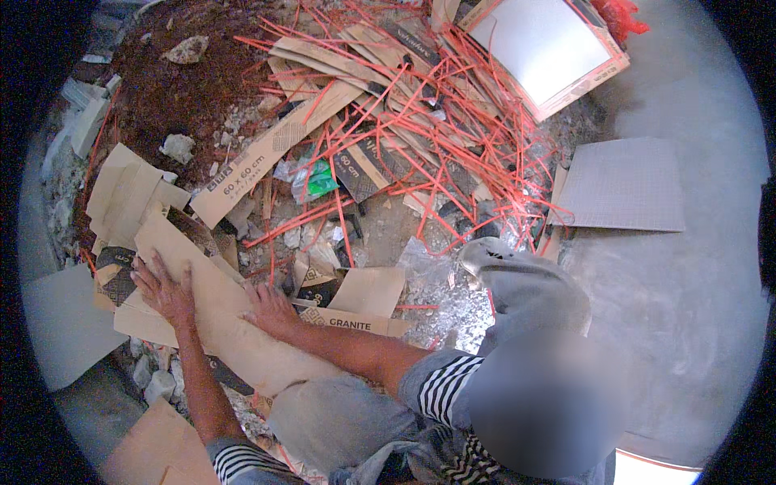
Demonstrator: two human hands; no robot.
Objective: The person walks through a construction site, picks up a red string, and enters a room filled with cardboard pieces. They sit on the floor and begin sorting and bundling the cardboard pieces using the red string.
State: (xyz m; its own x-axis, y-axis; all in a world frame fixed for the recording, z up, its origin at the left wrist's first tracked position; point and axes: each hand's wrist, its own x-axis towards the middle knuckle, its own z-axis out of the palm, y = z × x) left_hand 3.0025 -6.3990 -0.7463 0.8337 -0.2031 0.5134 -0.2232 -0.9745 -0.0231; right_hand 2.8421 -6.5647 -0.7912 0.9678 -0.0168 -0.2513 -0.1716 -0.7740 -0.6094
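A long flattened piece of brown cardboard [234, 335] slants from the left down toward my bent knee. My left hand [166, 293] lies on its far part, palm down with the fingers spread. Across its right edge rests my right hand [271, 309], fingers apart; their tips touch the cardboard. Beside the right hand is an opened carton piece [368, 291] with dark printed patterns. More folded cardboard [129, 194] is stacked just beyond the left hand.
Tangled red plastic straps [453, 153] and flattened cartons lie ahead. Reddish-brown soil [153, 97] with stones is at the far left. A boxed tile [541, 52] stands at the far right, a grey tile [622, 186] nearer. Broken rubble [158, 380] lies by my left forearm.
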